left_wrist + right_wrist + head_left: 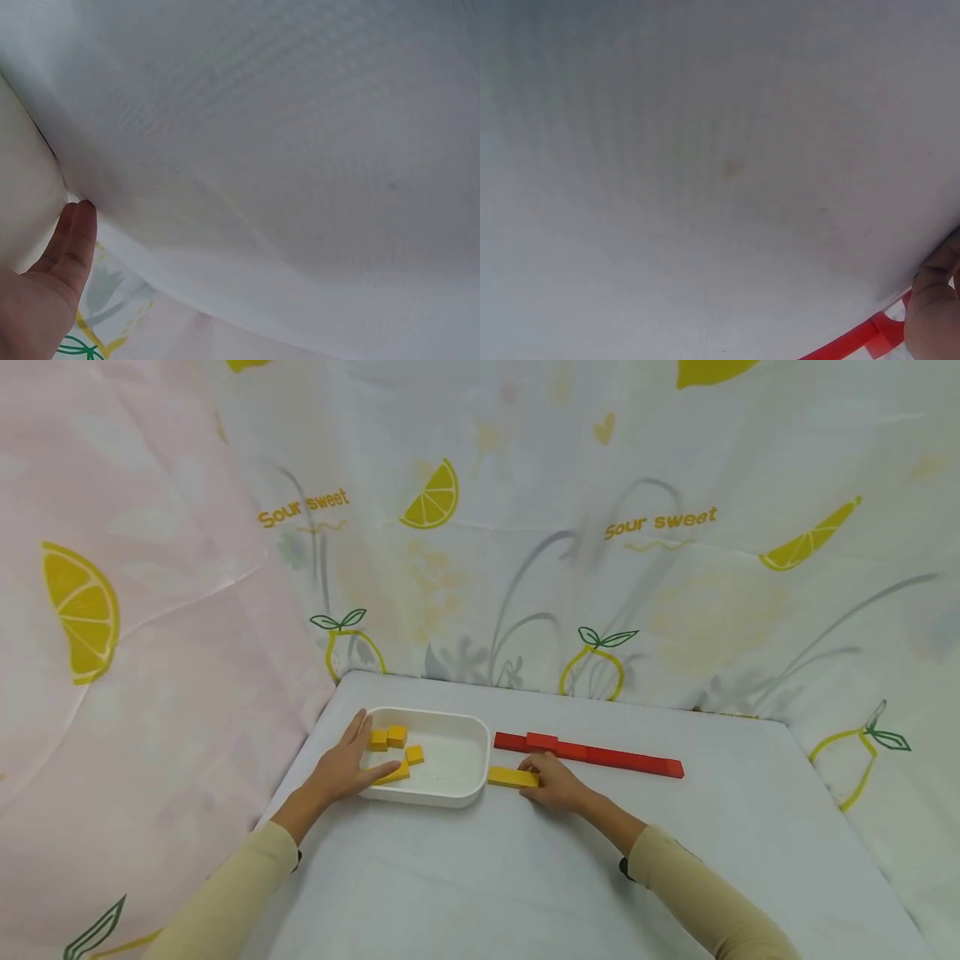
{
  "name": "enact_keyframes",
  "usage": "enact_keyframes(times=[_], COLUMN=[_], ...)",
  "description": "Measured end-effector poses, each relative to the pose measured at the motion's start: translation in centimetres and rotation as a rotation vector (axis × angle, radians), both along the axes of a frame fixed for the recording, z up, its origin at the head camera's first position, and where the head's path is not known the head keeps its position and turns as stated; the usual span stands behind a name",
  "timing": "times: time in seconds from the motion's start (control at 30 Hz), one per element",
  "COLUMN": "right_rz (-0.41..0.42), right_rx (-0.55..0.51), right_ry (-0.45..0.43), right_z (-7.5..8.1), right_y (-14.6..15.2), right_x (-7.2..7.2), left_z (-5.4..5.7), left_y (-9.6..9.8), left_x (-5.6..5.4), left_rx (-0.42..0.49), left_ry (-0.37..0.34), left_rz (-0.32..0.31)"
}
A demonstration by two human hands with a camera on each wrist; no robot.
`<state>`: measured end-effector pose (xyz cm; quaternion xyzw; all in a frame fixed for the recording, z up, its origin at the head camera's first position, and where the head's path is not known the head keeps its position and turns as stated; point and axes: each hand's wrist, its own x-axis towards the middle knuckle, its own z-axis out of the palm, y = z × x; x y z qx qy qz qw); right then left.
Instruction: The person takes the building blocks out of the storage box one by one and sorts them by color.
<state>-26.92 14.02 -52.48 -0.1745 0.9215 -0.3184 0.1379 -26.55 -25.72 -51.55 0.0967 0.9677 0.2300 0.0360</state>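
Fingers of the right hand [558, 783] close round the 3 o'clock end of a yellow bar [507, 777], pinching it with only the bar's width between them. This bar lies on the white-covered counter [450, 893] at about 3 o'clock of a white tub [453, 762]; whether the two touch, I cannot tell.

The left hand [341, 768] spans the tub's 9 o'clock end, its fingers straight and thumb spread wide, the thumb reaching in over the rim; it pinches nothing. Inside the tub, two yellow cubes [397, 736] sit at 10 o'clock, a smaller yellow cube [415, 754] lies nearer the middle, and a longer yellow block [402, 772] lies at 8 o'clock, partly hidden by the thumb.

A row of red bars [622, 759] lies at 2 o'clock from the yellow bar, near the right hand. Lemon-print cloth [487, 527] hangs at 12 o'clock.
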Motion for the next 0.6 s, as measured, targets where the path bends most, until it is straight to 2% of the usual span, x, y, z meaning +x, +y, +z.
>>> enact_keyframes(times=[0.27,0.6], right_rz=[-0.015,-0.013], right_rx=[0.005,0.020], right_ry=[-0.005,-0.007], right_z=[0.08,-0.03], right_y=[-0.14,0.00], right_x=[-0.08,-0.03], left_z=[0.45,0.52], left_y=[-0.69,-0.47], left_x=[-0.29,-0.09], left_rx=[0.022,0.029], left_ry=[-0.036,-0.046], left_rz=[-0.075,-0.087])
